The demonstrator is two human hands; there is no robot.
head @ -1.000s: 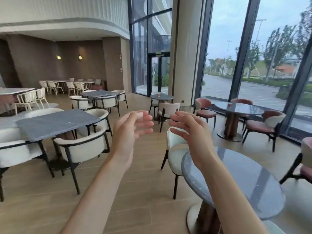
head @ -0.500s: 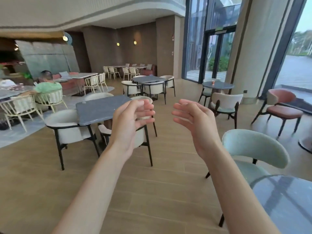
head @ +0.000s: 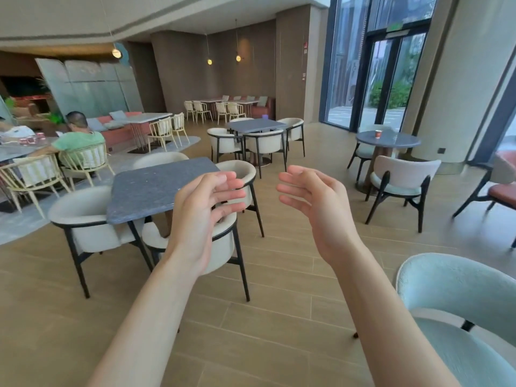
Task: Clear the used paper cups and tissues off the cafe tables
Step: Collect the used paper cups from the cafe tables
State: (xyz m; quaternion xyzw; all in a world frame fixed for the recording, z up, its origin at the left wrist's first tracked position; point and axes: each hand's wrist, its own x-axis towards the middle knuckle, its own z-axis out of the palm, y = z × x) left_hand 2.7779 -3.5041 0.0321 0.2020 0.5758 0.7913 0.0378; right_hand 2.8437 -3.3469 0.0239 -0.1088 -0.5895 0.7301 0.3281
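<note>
Seen from the head camera, both arms reach forward at chest height with nothing in them. The left hand has its fingers relaxed and slightly spread, palm turned inward; the right hand mirrors it, fingers loosely extended toward the left. Neither touches anything.

The nearest square tabletop, just beyond the left hand, shows no cups or tissues on its grey surface. A second square tabletop further back also looks bare.

The clearest target is a small red paper cup standing upright near the middle of the round tabletop by the glass doors, well apart from both hands. More red cups sit near the edge of a tabletop at the far left, where a seated person in a green shirt is; whether those are finished with cannot be told. No tissues are visible from here.

A paper cup is probably light and easily crushed, and may hold leftover liquid, so it is best taken around the middle of its wall with a gentle wrap of fingers and thumb and kept upright. Tissues, if found, would be soft and weightless; a simple pinch would do.
</note>
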